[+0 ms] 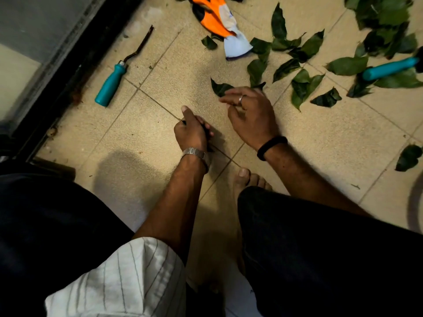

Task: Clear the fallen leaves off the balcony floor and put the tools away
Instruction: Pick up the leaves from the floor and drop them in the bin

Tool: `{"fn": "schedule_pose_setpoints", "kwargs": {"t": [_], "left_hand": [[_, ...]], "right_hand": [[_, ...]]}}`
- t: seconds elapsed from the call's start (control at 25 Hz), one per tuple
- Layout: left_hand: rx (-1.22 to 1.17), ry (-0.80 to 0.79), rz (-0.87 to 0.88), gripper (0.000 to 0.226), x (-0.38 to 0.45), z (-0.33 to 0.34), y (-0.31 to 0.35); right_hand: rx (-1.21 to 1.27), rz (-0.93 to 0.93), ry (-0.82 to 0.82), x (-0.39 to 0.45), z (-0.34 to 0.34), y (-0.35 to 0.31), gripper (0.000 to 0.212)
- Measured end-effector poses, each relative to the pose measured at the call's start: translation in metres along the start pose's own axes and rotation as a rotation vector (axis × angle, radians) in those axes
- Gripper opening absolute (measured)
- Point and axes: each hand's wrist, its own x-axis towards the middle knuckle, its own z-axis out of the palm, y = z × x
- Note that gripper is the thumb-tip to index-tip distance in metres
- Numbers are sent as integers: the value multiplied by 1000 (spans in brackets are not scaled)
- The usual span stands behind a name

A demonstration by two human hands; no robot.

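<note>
My left hand (191,131) is low over the beige floor tiles, its fingers curled round dark leaves that barely show under it. My right hand (249,112) reaches forward, fingers loosely spread, its fingertips touching a green leaf (219,88) that lies flat on the floor. Several more green leaves (302,85) are scattered to the right and a denser pile (386,21) lies at the top right. A teal-handled hand tool (114,78) with a thin rusty bent shaft lies at the left. A second teal handle (389,68) rests among the leaves at the right edge.
An orange and white work glove (217,21) lies at the top middle. A black door frame (68,65) with glass runs along the left. My bare foot (247,179) stands just behind my hands. A lone leaf (408,157) lies at the right edge.
</note>
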Motion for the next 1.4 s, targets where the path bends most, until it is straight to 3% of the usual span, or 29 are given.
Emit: {"fn": "schedule_pose_setpoints", "kwargs": {"t": [0.16, 0.32, 0.44, 0.6, 0.8, 1.08, 1.16, 1.28, 1.4], "left_hand": [[47, -110, -79, 58, 0, -9, 2], [80, -141, -49, 55, 3, -15, -3], [120, -148, -18, 68, 0, -12, -6], [78, -121, -5, 61, -2, -12, -4], [-72, -103, -47, 50, -3, -14, 2], [96, 17, 27, 58, 4, -16, -6], [127, 31, 32, 57, 5, -19, -7], [75, -31, -33, 56, 3, -17, -6], [44, -70, -57, 53, 3, -12, -4]], "right_hand": [[-416, -43, -219, 21, 10, 18, 38], [-243, -78, 7, -4, 11, 12, 39], [-338, -152, -87, -10, 20, 16, 44], [-382, -235, -126, 11, 33, 26, 29], [-36, -44, -91, 14, 15, 2, 20], [567, 267, -335, -36, 5, -36, 23], [603, 278, -297, -29, -4, -26, 21], [259, 184, -38, 1, -17, 6, 22], [-84, 120, 21, 31, -30, 34, 29]]}}
